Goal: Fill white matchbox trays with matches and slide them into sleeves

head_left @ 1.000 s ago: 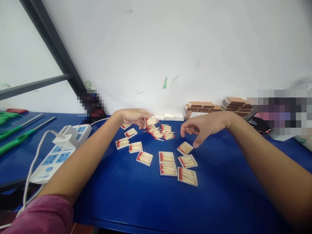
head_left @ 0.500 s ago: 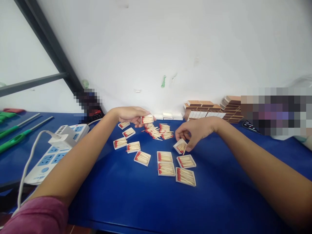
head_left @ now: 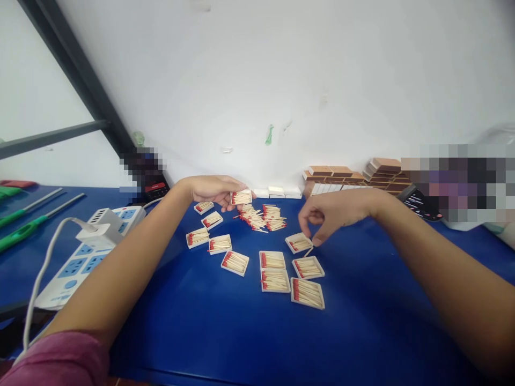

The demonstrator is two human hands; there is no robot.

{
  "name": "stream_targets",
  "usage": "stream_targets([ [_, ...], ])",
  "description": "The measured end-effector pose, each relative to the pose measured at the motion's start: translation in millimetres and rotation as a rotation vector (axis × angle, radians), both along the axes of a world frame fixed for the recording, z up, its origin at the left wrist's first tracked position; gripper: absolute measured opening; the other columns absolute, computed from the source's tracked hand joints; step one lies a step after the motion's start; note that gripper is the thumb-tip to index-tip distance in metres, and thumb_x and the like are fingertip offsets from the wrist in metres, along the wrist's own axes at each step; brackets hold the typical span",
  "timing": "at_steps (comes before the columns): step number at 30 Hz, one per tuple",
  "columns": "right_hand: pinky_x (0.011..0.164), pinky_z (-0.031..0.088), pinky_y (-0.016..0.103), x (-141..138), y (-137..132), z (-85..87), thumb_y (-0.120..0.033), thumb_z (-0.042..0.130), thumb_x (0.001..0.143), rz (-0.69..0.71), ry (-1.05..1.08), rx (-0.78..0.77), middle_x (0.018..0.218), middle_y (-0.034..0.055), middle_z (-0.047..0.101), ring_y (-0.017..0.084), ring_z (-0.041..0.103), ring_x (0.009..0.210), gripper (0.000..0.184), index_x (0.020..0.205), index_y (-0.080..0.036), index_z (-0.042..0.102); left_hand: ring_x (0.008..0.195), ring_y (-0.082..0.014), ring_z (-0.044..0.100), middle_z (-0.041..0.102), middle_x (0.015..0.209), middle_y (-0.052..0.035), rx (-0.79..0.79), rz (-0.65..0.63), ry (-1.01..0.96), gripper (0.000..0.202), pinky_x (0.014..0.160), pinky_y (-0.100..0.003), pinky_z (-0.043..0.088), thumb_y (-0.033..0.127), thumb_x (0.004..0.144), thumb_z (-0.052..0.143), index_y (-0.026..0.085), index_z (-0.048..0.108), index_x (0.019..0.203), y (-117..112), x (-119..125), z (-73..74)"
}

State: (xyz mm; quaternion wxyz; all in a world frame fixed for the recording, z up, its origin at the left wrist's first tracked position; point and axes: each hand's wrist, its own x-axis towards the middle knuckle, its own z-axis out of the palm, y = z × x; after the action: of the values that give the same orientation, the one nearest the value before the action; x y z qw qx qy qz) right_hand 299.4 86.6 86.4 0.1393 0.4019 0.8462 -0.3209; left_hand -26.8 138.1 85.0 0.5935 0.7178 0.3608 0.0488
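My left hand (head_left: 219, 194) holds a small white matchbox tray (head_left: 241, 198) filled with red-headed matches, above the far part of the blue table. My right hand (head_left: 332, 214) has thumb and index finger pinched at the end of a single match (head_left: 308, 251). That match slants down, red head lowest, just outside the right edge of another matchbox tray (head_left: 298, 243). Between the hands lies a loose pile of matches (head_left: 263, 217). Nearer to me sit several more trays of matches, among them one at the front (head_left: 307, 293) and one left of centre (head_left: 235, 263).
Against the wall stand stacked brown-sided matchboxes (head_left: 341, 171) and a few white trays (head_left: 276, 191). A power strip (head_left: 80, 262) with a plugged-in charger and white cable lies by my left arm. Green-handled rods (head_left: 24, 231) lie farther left. A dark metal frame rises at the left.
My right hand has lifted slightly and shifted right from the tray, which now rests flatter on the table. The match has moved outside its right edge. My left hand has hardly moved.
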Motion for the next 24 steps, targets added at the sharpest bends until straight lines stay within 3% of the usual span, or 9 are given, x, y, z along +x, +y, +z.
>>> stream_targets([
  [5,0.055,0.025,0.031,1,-9,-3.8,-0.045,0.082,0.076,0.031,-0.015,-0.059,0.056,-0.0055,0.044,0.011,0.036,0.053,0.029,0.095,-0.023,0.085,0.074,-0.0167,0.065,0.073,0.099,-0.0101,-0.060,-0.012,-0.018,0.046,0.066,-0.029,0.054,0.050,0.099,0.061,0.020,0.066,0.133,4,-4,0.6],
  [11,0.054,0.028,0.028,-10,-15,-4.8,-0.040,0.087,0.070,-0.041,-0.006,0.045,0.061,-0.0070,0.047,0.011,0.041,0.055,0.030,0.091,-0.021,0.076,0.076,-0.0187,0.070,0.073,0.102,-0.0121,-0.046,-0.024,-0.037,0.049,0.066,-0.029,0.059,0.051,0.100,0.061,0.016,0.064,0.134,8,-7,-2.5],
  [19,0.055,0.028,0.028,-16,-17,-5.3,-0.044,0.081,0.077,0.037,-0.046,-0.039,0.060,-0.0039,0.051,0.011,0.042,0.054,0.026,0.088,-0.022,0.085,0.071,-0.0198,0.071,0.072,0.080,-0.0081,-0.045,-0.010,-0.067,0.047,0.063,-0.029,0.059,0.049,0.102,0.059,0.015,0.065,0.134,6,-7,-0.4],
  [24,0.055,0.031,0.027,-14,-15,-8.0,-0.041,0.083,0.075,0.010,-0.038,-0.005,0.059,-0.0053,0.048,0.012,0.047,0.055,0.027,0.096,-0.024,0.084,0.073,-0.0186,0.071,0.075,0.094,-0.0104,-0.062,-0.022,-0.064,0.047,0.067,-0.030,0.060,0.049,0.102,0.059,0.016,0.064,0.135,7,-6,-2.1],
])
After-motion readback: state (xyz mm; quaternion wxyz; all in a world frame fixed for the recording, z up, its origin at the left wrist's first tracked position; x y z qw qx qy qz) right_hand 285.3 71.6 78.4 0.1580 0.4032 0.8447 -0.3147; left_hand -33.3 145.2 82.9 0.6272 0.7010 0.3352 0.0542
